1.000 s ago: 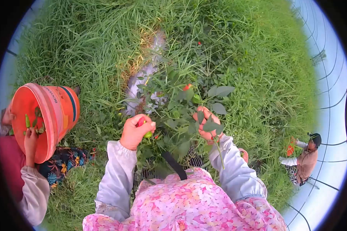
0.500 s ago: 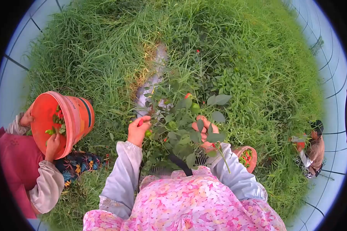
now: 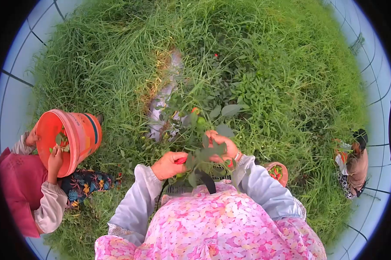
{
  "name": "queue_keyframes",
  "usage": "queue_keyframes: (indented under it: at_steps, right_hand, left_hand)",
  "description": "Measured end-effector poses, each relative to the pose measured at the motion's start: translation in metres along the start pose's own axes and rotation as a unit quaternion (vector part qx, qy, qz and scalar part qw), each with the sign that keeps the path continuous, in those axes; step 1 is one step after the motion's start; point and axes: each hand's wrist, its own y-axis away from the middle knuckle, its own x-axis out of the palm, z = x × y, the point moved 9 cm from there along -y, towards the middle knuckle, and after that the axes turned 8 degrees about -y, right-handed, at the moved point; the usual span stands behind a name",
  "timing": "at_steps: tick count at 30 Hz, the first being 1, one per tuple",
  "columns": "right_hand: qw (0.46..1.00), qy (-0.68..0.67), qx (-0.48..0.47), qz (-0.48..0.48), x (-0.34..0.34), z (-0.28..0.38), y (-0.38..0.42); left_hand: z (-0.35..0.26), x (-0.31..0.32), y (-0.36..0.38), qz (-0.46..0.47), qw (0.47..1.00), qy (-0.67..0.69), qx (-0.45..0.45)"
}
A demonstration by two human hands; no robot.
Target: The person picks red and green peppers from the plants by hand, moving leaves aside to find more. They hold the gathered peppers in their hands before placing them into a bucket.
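Observation:
My left hand (image 3: 169,164) is closed around a red chili pepper (image 3: 181,160), low in front of my chest. My right hand (image 3: 222,146) grips leafy stems of the chili plant (image 3: 204,125) just to the right of it. The plant carries green leaves, a green fruit (image 3: 201,121) and a small red-orange fruit (image 3: 195,110) near its top. Both hands are close together, partly hidden by leaves. A dark strap (image 3: 208,183) runs down from the plant area to my pink flowered top.
Tall grass (image 3: 256,65) surrounds the plant. A person at the left holds an orange bucket (image 3: 72,138) with peppers inside, one hand in it. A small container of red and green peppers (image 3: 277,172) sits by my right elbow. Another person (image 3: 355,164) crouches at the far right.
My left hand has come down and inward with the red pepper, away from the plant's left side. My right hand shifted left and lower on the stems. The view tilted slightly.

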Motion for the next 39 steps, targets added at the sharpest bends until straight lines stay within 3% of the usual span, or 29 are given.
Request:
queue_keyframes:
  at_steps: [2, 3, 4, 7, 10, 14, 18, 20, 22, 24, 27, 30, 31, 34, 37, 39]
  right_hand:
    - [0.998, 0.065, 0.024, 0.003, 0.025, 0.0, 0.006]
    - [0.997, 0.078, -0.013, 0.009, 0.023, 0.003, 0.004]
    - [0.995, 0.102, -0.007, -0.003, 0.021, -0.001, 0.004]
    - [0.983, 0.185, 0.015, -0.002, 0.021, -0.011, -0.003]
    - [0.976, 0.206, 0.036, -0.061, 0.012, -0.03, -0.013]
    - [0.961, 0.231, 0.03, -0.148, -0.002, -0.042, -0.02]
    - [0.954, 0.258, 0.035, -0.149, 0.018, -0.024, -0.021]
    - [0.946, 0.268, 0.014, -0.184, 0.03, -0.012, -0.016]
    - [0.948, 0.263, 0.022, -0.175, 0.024, -0.012, -0.025]
    - [0.949, 0.274, 0.044, -0.147, 0.021, -0.015, -0.032]
    - [0.95, 0.277, 0.047, -0.139, 0.025, -0.027, -0.038]
    - [0.958, 0.25, 0.042, -0.137, 0.038, -0.037, -0.043]
    - [0.962, 0.232, 0.037, -0.142, 0.042, -0.039, -0.043]
    - [0.966, 0.232, 0.053, -0.098, 0.042, -0.043, -0.047]
    - [0.955, 0.195, 0.039, -0.221, 0.033, -0.041, -0.04]
    - [0.954, 0.239, 0.059, -0.173, 0.035, -0.044, -0.046]
  left_hand:
    - [0.009, 0.004, -0.001, -0.016, 0.999, -0.047, 0.004]
    - [0.017, 0.005, -0.004, -0.05, 0.997, -0.054, 0.014]
    - [0.017, 0.002, -0.002, -0.086, 0.985, -0.147, -0.006]
    - [-0.005, -0.012, 0.003, -0.163, 0.901, -0.399, -0.055]
    - [0.013, -0.021, -0.006, -0.19, 0.836, -0.503, -0.111]
    - [0.043, -0.035, -0.017, -0.174, 0.815, -0.531, -0.157]
    - [0.127, -0.088, 0.014, -0.18, 0.769, -0.54, -0.292]
    - [0.107, -0.102, 0.029, -0.262, 0.851, -0.414, -0.191]
    - [0.075, -0.108, 0.046, -0.321, 0.893, -0.294, -0.116]
    - [0.024, -0.106, 0.033, -0.348, 0.915, -0.199, -0.054]
    - [-0.037, -0.088, 0.027, -0.376, 0.887, -0.261, 0.057]
    - [-0.026, -0.08, 0.01, -0.322, 0.9, -0.293, -0.034]
    - [-0.032, -0.081, 0.01, -0.355, 0.879, -0.317, 0.024]
    - [-0.029, -0.083, 0.012, -0.36, 0.87, -0.335, 0.024]
    - [-0.03, -0.085, 0.017, -0.393, 0.819, -0.417, 0.027]
    - [-0.008, -0.089, 0.013, -0.391, 0.856, -0.339, 0.022]
